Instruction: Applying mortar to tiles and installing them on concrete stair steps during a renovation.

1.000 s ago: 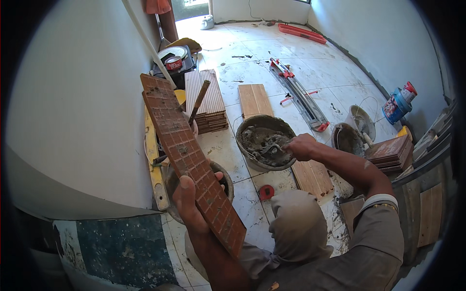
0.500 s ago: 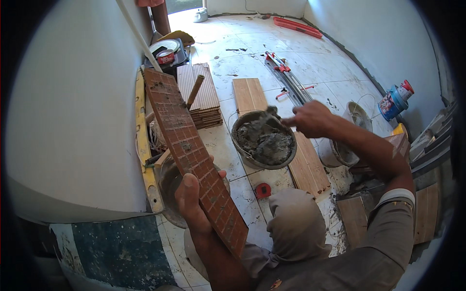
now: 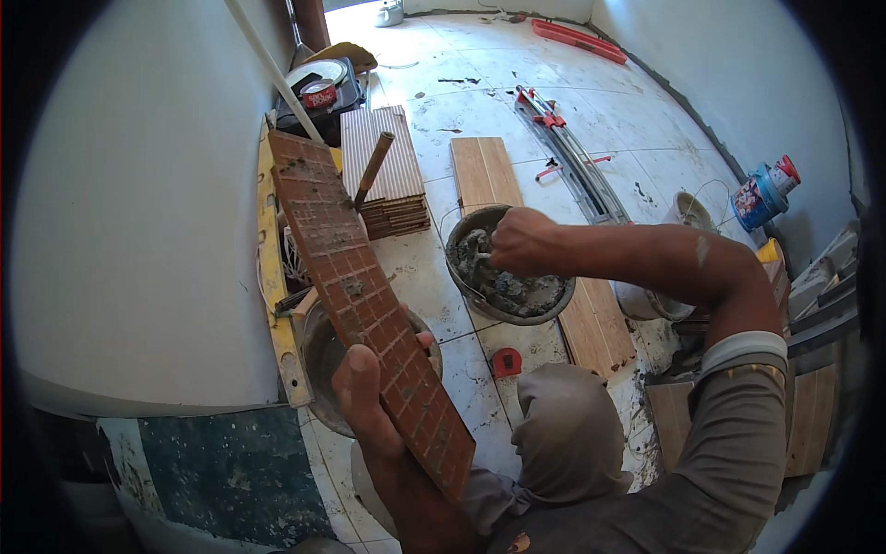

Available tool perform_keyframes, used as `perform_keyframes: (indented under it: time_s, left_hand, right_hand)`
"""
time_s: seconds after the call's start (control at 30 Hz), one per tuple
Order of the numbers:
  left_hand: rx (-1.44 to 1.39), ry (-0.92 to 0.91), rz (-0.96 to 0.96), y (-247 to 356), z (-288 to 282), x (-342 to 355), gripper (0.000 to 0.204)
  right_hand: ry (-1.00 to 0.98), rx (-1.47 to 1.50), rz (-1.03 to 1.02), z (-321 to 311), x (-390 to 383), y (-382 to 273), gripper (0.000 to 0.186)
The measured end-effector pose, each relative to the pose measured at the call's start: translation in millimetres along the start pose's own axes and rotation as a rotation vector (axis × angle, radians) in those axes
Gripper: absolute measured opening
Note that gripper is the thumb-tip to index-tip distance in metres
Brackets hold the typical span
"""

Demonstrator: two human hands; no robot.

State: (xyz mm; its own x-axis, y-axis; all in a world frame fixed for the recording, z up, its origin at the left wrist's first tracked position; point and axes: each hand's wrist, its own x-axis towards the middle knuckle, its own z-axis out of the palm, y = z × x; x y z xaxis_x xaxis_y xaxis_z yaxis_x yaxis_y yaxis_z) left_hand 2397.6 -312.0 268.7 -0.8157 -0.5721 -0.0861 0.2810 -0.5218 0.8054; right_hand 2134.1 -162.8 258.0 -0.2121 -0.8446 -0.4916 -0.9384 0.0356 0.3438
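Note:
My left hand (image 3: 362, 383) grips the lower part of a long reddish-brown tile (image 3: 355, 282), its thumb along the near edge. The tile is tilted, with its ribbed, grid-patterned back facing me and grey smears on it. My right hand (image 3: 524, 242) is closed in a fist over a bucket (image 3: 513, 320). Wet grey mortar (image 3: 521, 294) lies inside that bucket. In the fist is a trowel (image 3: 483, 256); only a small part shows, the rest hidden by the hand and the mortar.
Behind the tile are a tile stack (image 3: 383, 152), an upright wooden handle (image 3: 374, 171) and a yellow spirit level (image 3: 293, 365). Beyond the mortar bucket lies a tile cutter (image 3: 572, 157). A red tape measure (image 3: 506, 363) is on the floor; a blue pail (image 3: 759, 198) stands right.
My right hand has moved left and down over the mortar bucket, taking the trowel into the mortar. The left hand keeps its hold on the tile, which has hardly moved.

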Motion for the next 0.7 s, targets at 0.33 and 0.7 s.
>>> perform_keyframes:
  time_s: [0.33,0.7]
  left_hand:
    - [-0.045,-0.01,-0.008,3,7,-6,0.074]
    - [0.023,-0.088,0.041,6,-3,-11,0.074]
  right_hand:
    - [-0.007,0.356,0.311,115,-16,-28,0.028]
    - [-0.082,0.403,0.505,52,-121,-2,0.055]
